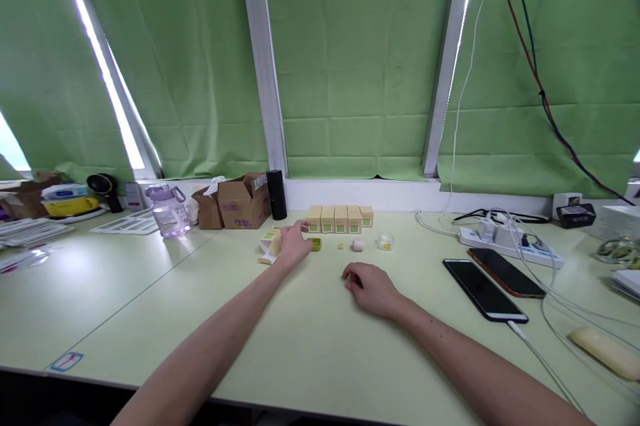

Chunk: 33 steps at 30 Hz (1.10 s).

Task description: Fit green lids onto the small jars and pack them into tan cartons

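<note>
My left hand (296, 243) reaches over the table, its fingers stretched forward. It is beside an opened small carton (269, 244) with a white inside and flaps folded out. Close to its fingertips lies a small green tray-like piece (316, 244). My right hand (371, 287) rests on the tabletop with fingers loosely bent and a gap at the thumb; I see nothing in it. Beyond it are a tiny yellowish piece (341, 246), a pale pink cylinder (358, 245) and a clear small cup (385, 242) with something yellow inside.
Several closed small cartons (341, 220) stand in a row behind. A brown cardboard box (243, 201), a black cylinder (276, 195) and a purple water bottle (169, 213) are at the left. Two phones (483, 289), cables and a power strip (510, 246) lie at the right.
</note>
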Each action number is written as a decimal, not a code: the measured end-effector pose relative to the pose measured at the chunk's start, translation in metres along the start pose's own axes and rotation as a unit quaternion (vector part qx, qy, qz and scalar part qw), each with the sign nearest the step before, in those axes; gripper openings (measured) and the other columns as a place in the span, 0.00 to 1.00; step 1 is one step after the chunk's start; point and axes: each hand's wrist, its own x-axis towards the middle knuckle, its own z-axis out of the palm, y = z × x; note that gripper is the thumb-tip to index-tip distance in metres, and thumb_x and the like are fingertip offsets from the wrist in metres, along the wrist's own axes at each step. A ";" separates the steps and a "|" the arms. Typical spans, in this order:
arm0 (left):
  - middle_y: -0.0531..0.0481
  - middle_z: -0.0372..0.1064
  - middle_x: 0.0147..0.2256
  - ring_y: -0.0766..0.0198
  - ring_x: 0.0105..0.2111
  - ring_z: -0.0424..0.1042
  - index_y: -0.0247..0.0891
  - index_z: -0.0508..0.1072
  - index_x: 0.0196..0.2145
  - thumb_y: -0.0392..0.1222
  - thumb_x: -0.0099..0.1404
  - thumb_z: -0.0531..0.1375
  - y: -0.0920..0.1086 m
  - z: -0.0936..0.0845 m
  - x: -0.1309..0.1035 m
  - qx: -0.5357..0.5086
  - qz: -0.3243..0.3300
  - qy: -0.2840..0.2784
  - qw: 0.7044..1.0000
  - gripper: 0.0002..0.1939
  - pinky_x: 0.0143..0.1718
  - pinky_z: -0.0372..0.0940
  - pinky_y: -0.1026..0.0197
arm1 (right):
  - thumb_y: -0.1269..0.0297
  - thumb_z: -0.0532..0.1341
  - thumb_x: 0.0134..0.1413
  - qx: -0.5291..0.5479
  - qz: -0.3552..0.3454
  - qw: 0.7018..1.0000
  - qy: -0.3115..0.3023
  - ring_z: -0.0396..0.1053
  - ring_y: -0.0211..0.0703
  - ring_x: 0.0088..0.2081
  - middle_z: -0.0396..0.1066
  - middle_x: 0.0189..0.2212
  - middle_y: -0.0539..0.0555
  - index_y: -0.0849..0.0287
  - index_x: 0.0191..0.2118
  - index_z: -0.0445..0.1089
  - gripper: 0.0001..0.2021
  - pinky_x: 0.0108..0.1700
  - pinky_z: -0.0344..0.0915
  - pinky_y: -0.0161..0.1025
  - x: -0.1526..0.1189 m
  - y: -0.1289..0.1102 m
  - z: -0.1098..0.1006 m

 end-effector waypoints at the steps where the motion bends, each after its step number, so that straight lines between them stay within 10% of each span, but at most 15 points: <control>1: 0.42 0.74 0.50 0.44 0.59 0.61 0.40 0.69 0.55 0.30 0.54 0.63 -0.003 0.001 0.003 0.004 -0.003 -0.013 1.000 0.29 0.56 0.56 0.50 | 0.72 0.61 0.56 0.003 -0.001 1.000 -0.002 0.73 0.46 0.37 0.78 0.36 0.50 0.51 0.40 0.74 0.10 0.37 0.57 0.39 0.000 0.001 -0.001; 11: 0.44 0.76 0.48 0.46 0.57 0.67 0.42 0.68 0.56 0.26 0.49 0.64 -0.014 0.011 0.010 0.023 0.040 -0.118 0.992 0.35 0.57 0.59 0.50 | 0.72 0.59 0.57 0.008 -0.015 1.000 0.003 0.72 0.45 0.38 0.77 0.36 0.51 0.53 0.44 0.74 0.11 0.38 0.59 0.38 -0.002 0.004 0.000; 22: 0.41 0.71 0.53 0.51 0.54 0.71 0.41 0.64 0.56 0.26 0.58 0.60 0.027 0.020 -0.029 -0.043 0.245 -0.072 0.966 0.29 0.56 0.66 0.49 | 0.74 0.57 0.55 0.149 -0.006 0.982 0.114 0.69 0.43 0.33 0.70 0.32 0.50 0.55 0.48 0.67 0.15 0.37 0.65 0.39 0.006 0.017 0.005; 33: 0.40 0.69 0.53 0.49 0.53 0.70 0.43 0.63 0.57 0.28 0.61 0.61 0.044 0.016 -0.079 -0.130 0.372 -0.023 0.919 0.28 0.54 0.69 0.45 | 0.67 0.62 0.52 0.238 -0.063 0.951 0.187 0.70 0.42 0.38 0.66 0.49 0.56 0.52 0.52 0.62 0.21 0.30 0.69 0.37 0.005 0.007 0.000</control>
